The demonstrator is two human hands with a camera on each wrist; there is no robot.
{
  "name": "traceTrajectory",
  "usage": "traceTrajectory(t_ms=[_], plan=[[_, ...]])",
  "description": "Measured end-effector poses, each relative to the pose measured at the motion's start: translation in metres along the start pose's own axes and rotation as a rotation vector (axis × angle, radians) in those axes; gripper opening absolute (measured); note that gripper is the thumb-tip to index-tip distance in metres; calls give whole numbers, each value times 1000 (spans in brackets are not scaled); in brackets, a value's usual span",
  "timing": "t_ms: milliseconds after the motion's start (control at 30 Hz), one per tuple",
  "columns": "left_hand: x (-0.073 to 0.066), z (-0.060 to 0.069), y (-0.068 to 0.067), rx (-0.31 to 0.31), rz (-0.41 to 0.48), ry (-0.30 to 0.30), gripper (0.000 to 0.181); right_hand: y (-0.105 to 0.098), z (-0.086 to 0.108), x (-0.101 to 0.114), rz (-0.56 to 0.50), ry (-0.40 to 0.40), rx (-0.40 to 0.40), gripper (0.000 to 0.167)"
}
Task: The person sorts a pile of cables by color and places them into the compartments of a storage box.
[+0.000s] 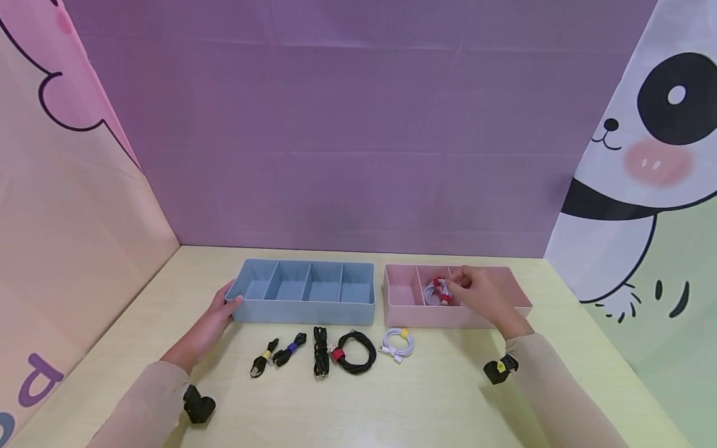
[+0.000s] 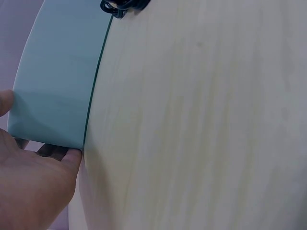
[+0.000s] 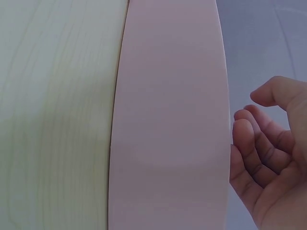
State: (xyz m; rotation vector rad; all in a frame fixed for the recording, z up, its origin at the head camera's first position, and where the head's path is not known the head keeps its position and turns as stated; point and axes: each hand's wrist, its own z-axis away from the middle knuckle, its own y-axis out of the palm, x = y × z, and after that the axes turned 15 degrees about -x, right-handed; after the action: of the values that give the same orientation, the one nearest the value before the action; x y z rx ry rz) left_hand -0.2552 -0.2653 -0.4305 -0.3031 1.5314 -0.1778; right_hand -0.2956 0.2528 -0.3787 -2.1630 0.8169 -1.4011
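Observation:
At the left end of a blue divided storage box (image 1: 302, 312), my left hand (image 1: 215, 311) grips the corner, thumb by the front rim and fingers against the end wall. The left wrist view shows that hand (image 2: 36, 187) round the box's end. Over a pink divided box (image 1: 454, 317), my right hand (image 1: 482, 292) hovers with bent fingers. Beside its fingertips a coiled white cable (image 1: 430, 295) with red ties lies in a middle compartment. In the right wrist view the hand (image 3: 273, 163) is loosely curled, thumb apart, nothing visible between the fingers.
In front of the boxes lie a black cable with a yellow tie (image 1: 260, 364), one with a blue tie (image 1: 289, 350), a bundled black cable (image 1: 321, 352), a round black coil with a red tie (image 1: 366, 358) and a white coil (image 1: 397, 344). A purple backdrop (image 1: 358, 143) stands behind.

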Motion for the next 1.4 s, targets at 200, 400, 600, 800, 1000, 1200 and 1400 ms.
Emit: traceTrajectory(t_ms=[200, 400, 600, 800, 1000, 1200, 1400], plan=[[1, 0, 0, 2, 8, -1, 72, 2, 4, 5, 23, -34, -35, 11], [-1, 4, 0, -1, 4, 4, 74, 6, 8, 10, 54, -47, -51, 10], [-3, 5, 0, -1, -5, 13, 75, 6, 10, 12, 68, -57, -56, 9], [-2, 4, 0, 0, 15, 15, 73, 7, 14, 19, 81, -105, -56, 8], [-1, 3, 0, 2, 15, 1, 73, 12, 21, 23, 49, -132, -46, 6], [-1, 0, 0, 5, 8, -6, 74, 16, 27, 25, 51, -180, -55, 5], [-1, 0, 0, 3, 6, -8, 72, 21, 30, 29, 16, -178, -16, 6]])
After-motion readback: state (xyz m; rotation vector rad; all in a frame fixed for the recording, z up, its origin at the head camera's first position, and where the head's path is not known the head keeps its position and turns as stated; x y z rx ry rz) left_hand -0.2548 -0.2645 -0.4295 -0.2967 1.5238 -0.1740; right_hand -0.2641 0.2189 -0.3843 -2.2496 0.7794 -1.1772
